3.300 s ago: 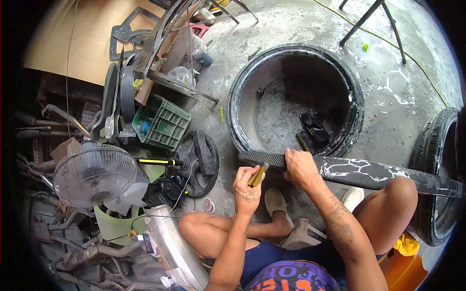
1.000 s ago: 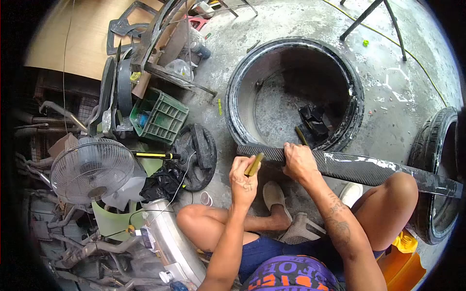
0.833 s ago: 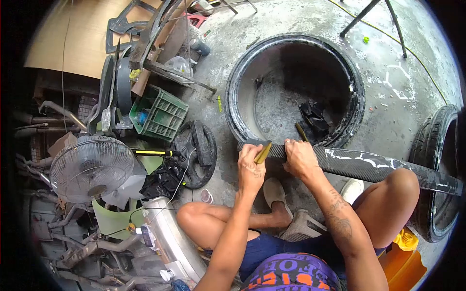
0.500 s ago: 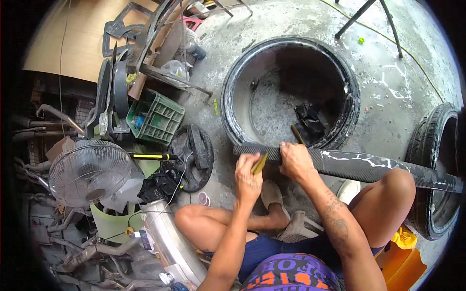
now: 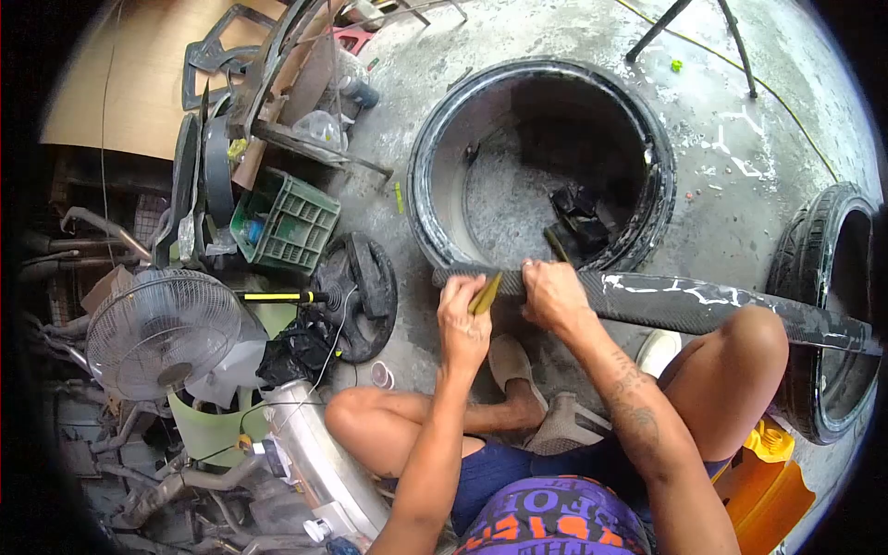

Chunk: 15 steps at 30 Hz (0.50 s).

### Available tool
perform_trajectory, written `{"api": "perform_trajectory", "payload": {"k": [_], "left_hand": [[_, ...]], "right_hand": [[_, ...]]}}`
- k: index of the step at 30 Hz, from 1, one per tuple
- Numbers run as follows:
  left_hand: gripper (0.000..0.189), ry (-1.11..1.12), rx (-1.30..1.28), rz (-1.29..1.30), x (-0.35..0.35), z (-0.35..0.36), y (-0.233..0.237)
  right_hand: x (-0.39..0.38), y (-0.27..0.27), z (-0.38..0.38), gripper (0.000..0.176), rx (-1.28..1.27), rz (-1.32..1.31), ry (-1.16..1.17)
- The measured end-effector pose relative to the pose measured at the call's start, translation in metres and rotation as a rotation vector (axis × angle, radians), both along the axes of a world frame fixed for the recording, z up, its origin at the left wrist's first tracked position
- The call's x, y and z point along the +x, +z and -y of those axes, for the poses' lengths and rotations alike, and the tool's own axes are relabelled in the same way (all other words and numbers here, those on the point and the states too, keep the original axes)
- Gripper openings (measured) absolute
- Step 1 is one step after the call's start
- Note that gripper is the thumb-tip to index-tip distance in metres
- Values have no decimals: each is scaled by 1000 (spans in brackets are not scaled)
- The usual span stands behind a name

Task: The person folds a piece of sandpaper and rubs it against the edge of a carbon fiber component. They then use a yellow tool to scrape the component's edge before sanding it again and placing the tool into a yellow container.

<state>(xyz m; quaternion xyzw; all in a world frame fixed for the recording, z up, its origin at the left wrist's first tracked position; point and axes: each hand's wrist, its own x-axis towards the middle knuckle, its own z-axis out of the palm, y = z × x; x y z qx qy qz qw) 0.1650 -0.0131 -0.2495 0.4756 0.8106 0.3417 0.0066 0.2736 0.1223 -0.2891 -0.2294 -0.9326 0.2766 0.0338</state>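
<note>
Left hand (image 5: 464, 319) — gripping folded olive sheet (image 5: 486, 293), indoors

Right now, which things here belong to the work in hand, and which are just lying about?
In the work:
- left hand, gripping a yellowish piece
- right hand, on the dark strip
- side tyre, seemingly under the strip's end

Apparently lying about:
- fan
- green crate
- cup

Round fan (image 5: 163, 335) left of a green crate (image 5: 289, 225).
</note>
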Motion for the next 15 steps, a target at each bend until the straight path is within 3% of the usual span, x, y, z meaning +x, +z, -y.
{"api": "perform_trajectory", "payload": {"k": [15], "left_hand": [[17,24,-19,18,-4,6,6]], "right_hand": [[0,-2,2,50,-20,-38,-13]]}}
